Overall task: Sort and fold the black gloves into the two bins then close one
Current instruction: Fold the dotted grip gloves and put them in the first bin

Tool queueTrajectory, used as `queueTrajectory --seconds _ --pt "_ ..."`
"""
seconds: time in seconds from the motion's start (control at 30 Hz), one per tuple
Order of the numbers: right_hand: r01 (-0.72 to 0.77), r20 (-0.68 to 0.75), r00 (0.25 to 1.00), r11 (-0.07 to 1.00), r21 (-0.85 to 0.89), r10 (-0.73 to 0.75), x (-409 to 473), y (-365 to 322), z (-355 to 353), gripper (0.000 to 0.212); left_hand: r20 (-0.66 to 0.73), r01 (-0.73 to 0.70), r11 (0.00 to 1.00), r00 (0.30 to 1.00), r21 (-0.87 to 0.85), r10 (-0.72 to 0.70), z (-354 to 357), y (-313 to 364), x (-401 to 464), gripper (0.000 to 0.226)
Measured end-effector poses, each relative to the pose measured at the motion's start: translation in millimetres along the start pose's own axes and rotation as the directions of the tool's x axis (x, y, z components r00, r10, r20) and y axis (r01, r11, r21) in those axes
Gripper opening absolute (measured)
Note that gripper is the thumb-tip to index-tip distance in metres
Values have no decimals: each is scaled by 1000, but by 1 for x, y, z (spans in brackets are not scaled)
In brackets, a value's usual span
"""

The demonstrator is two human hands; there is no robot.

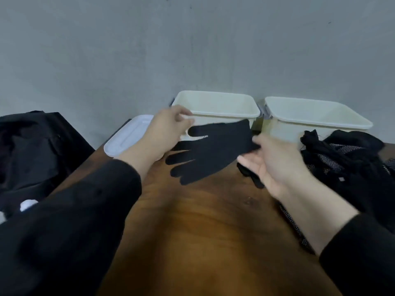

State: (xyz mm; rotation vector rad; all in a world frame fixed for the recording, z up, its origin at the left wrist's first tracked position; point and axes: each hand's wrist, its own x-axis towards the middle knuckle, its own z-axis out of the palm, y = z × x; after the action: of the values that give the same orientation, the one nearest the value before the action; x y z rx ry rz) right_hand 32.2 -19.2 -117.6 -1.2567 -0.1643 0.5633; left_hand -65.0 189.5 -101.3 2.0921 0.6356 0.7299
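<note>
Both hands are holding one black glove (215, 146) stretched flat in the air above the wooden surface (203, 231), in front of the two bins. The left hand (166, 131) is pinching the glove's finger end, and the right hand (271, 161) is gripping its cuff end with curled fingers. The left bin (215, 113) and the right bin (316, 120) are standing side by side against the wall, both uncovered. A white lid (126, 137) is lying on the surface left of the left bin. A pile of black gloves (346, 159) is sitting on the surface in front of the right bin, just beside the right hand
</note>
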Motion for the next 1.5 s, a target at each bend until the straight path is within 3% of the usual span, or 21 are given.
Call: queueTrajectory --seconds 0.07,0.1,0.13,0.17,0.2,0.23,0.3,0.33,0.43,0.6,0.77,0.87,0.97,1.03,1.13,1.23,1.33,1.5 --pt "-120 -46 992 976 -183 113 -15 33 -9 14 -138 -31 980 989 198 59 1 -4 3 24" --pt "-121 -44 993 898 -423 114 -21 47 -18 20 -159 -23 977 986 211 58 6 -9 -4 25" --pt "-55 -14 998 725 -686 63 -25 59 -28 30 -132 -30 974 989 224 60 13 -16 -17 25" --pt "49 38 999 472 -880 -34 -26 67 -38 38 -57 -45 964 996 260 62 22 -24 -34 25" --pt "144 113 983 229 -963 -142 -27 70 -45 41 38 -80 945 997 316 72 32 -36 -53 26" --pt "244 217 948 96 -965 -232 -28 70 -49 36 116 -126 926 989 356 90 40 -47 -70 28" --pt "459 436 845 3 -889 -309 -27 71 -49 15 162 -179 890 979 420 121 49 -67 -94 32" --pt "542 527 801 -31 -840 -285 -25 74 -47 16 175 -191 854 977 484 119 52 -73 -101 36" --pt "601 606 781 -82 -795 -150 -12 92 -41 29 259 -224 732 964 644 67 60 -81 -109 46" --pt "585 599 772 -132 -800 -211 -15 109 -37 22 364 -262 795 930 547 57 70 -94 -89 46" --pt "664 655 727 -36 -747 -204 -39 116 -31 24 475 -406 810 860 423 183 76 -105 -58 40" --pt "664 646 740 47 -747 -190 -43 101 -39 27 402 -445 775 875 449 270 80 -107 -50 38" --pt "597 568 752 -19 -802 -334 -26 79 -64 22 176 -372 743 927 556 332 78 -99 -65 30" --pt "502 489 779 -77 -861 -393 -5 64 -81 24 123 -335 719 935 609 332 75 -95 -80 28" --pt "378 411 840 -162 -911 -354 30 45 -95 25 176 -320 725 947 610 269 75 -95 -94 36" --pt "253 337 909 -316 -914 -245 60 38 -98 21 198 -331 770 944 546 265 79 -97 -94 39" --pt "195 312 925 -431 -881 -219 78 39 -100 19 220 -343 796 938 499 266 81 -100 -89 35" --pt "192 325 926 -501 -844 -193 88 46 -101 15 219 -283 850 954 445 203 82 -102 -86 39"
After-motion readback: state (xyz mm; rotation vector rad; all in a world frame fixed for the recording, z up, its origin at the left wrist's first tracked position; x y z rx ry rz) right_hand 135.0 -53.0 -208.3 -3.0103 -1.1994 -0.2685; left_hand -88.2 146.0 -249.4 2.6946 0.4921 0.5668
